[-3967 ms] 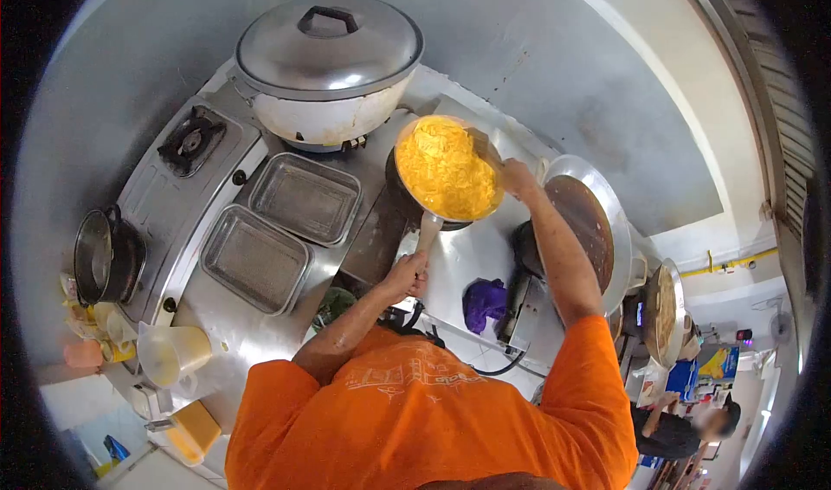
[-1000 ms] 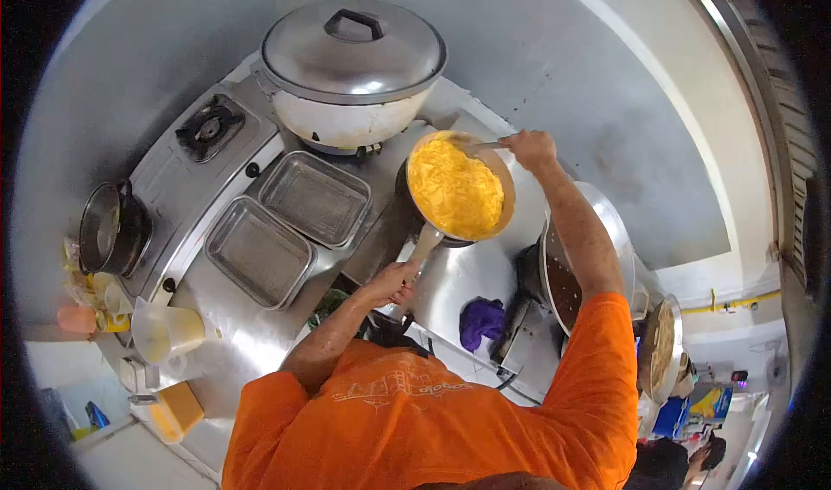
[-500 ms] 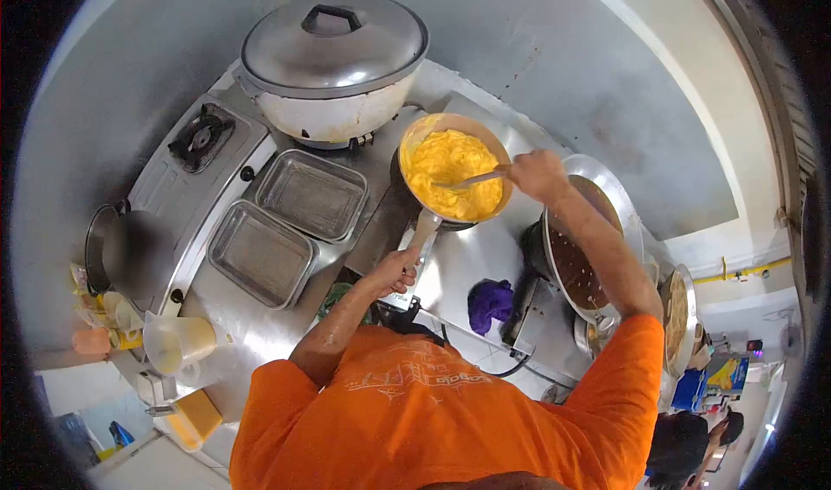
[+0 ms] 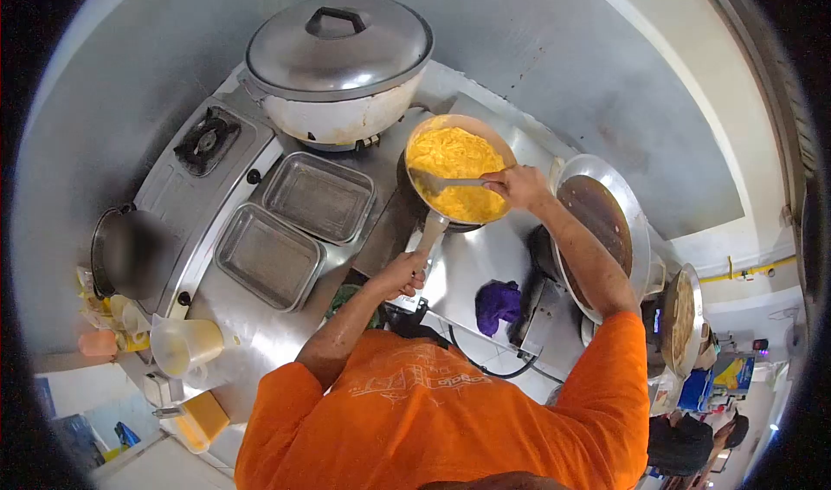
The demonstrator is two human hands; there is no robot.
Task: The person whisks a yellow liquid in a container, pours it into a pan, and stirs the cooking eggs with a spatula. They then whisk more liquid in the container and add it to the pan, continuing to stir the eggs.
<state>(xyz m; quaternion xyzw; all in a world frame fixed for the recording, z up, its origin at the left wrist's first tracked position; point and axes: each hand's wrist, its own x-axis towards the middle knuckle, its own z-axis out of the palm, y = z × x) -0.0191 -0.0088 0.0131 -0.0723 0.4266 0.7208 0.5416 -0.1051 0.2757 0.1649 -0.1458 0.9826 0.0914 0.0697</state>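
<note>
Head view: wears an orange shirt, nearest of all. Grips the pan by its handle with the left hand, fingers curled round it. Clasps a spatula in the right hand, closed on the shaft just over the pan's right rim; rests the blade in the yellow food, toward the pan's left side. Straight ahead, the pan with that food inside. Right of the handle, a purple cloth. Partly behind the right forearm, a wide pot of brown liquid. To the left, two trays side by side on the counter; farther left, a jug and a yellow tub. Past the trays, a stove, with a black pot, partly blurred, at one end. Beyond the pan, leftward, a big cooker under a metal lid. Behind, a grey wall. Far off to the right, a person in dark clothes.
</note>
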